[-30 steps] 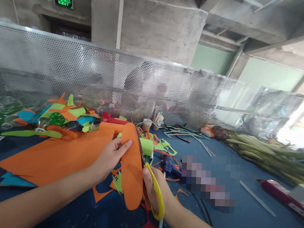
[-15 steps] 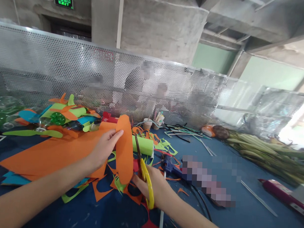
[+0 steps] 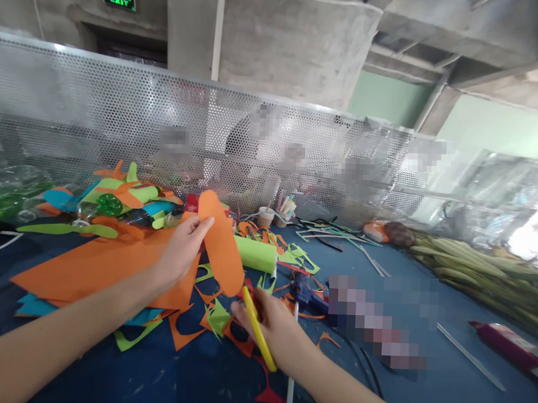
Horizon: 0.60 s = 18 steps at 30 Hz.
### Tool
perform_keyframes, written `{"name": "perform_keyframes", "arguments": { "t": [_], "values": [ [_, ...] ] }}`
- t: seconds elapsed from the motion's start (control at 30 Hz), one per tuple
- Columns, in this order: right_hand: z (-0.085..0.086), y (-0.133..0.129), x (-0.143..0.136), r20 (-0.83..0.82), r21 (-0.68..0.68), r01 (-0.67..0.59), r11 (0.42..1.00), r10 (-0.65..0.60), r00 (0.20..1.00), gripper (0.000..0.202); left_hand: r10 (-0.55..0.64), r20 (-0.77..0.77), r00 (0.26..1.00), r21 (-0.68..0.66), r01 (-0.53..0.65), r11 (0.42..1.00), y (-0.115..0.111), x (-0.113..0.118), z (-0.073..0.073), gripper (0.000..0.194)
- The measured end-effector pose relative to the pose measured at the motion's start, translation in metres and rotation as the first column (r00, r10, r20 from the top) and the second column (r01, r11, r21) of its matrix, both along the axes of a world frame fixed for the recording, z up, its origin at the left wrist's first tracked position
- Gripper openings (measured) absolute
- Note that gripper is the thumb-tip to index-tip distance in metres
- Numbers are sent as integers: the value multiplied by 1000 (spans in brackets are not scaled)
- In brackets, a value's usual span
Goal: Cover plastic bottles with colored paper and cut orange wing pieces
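Note:
An orange paper oval (image 3: 223, 256) is pinched near its upper end between the thumb and fingers of my left hand (image 3: 183, 245). My right hand (image 3: 276, 328) is closed round the yellow handles of scissors (image 3: 258, 330), just beyond the oval's lower right end. The blades are hard to make out here. Under my left forearm lie large orange sheets (image 3: 94, 269), with blue sheets (image 3: 36, 306) below them. A light green paper roll (image 3: 256, 255) lies right of the oval. Orange and green offcuts (image 3: 218, 317) are scattered beneath my hands.
Paper propellers and bottles (image 3: 110, 205) are piled at the back left. Two cups (image 3: 265, 216) stand before a perforated metal screen (image 3: 122, 120), with people behind it. A blue glue gun (image 3: 307, 294), a partly pixelated object, leaves (image 3: 469, 267) and a purple tool (image 3: 506, 345) lie rightward.
The orange oval has tilted, its lower end swinging to the right. The scissors have turned, and their blades no longer show plainly beside it. The whole view has shifted slightly.

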State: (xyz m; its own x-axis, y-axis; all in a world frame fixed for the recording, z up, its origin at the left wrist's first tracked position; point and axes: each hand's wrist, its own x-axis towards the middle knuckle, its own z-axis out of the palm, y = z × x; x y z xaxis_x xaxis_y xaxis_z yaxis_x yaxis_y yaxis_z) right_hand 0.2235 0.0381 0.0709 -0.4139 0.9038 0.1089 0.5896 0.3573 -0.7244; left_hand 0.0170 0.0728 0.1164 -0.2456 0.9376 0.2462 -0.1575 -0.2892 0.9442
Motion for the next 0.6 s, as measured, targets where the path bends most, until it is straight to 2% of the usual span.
{"name": "perform_keyframes", "arguments": {
  "t": [0.07,0.13,0.27,0.33,0.4,0.5,0.57,0.6],
  "values": [
    [-6,8,0,-257,-127,-58,990,24,966,46,-14,4,1000,36,14,999,-2,4,2,33],
    [-9,15,-1,-427,-182,-56,982,-27,904,52,-41,-9,999,58,41,997,-4,7,4,36],
    [-4,25,-2,-569,-77,22,997,-62,820,52,-86,-84,993,63,91,994,-10,11,5,29],
    [0,26,-2,-615,-60,4,998,-39,788,50,-89,-127,988,67,98,993,-11,11,5,25],
    [2,25,-2,-627,-48,-13,999,-20,779,45,-57,-171,984,85,72,994,-9,8,3,31],
    [2,21,-2,-576,-9,11,1000,-14,817,31,98,-233,968,183,-56,982,-5,1,3,66],
    [1,18,0,-534,29,19,999,0,846,22,203,-364,909,306,-89,948,-4,-5,5,74],
    [1,18,0,-522,55,22,998,10,853,20,220,-493,842,362,-32,932,-5,-7,7,68]
  ]
}}
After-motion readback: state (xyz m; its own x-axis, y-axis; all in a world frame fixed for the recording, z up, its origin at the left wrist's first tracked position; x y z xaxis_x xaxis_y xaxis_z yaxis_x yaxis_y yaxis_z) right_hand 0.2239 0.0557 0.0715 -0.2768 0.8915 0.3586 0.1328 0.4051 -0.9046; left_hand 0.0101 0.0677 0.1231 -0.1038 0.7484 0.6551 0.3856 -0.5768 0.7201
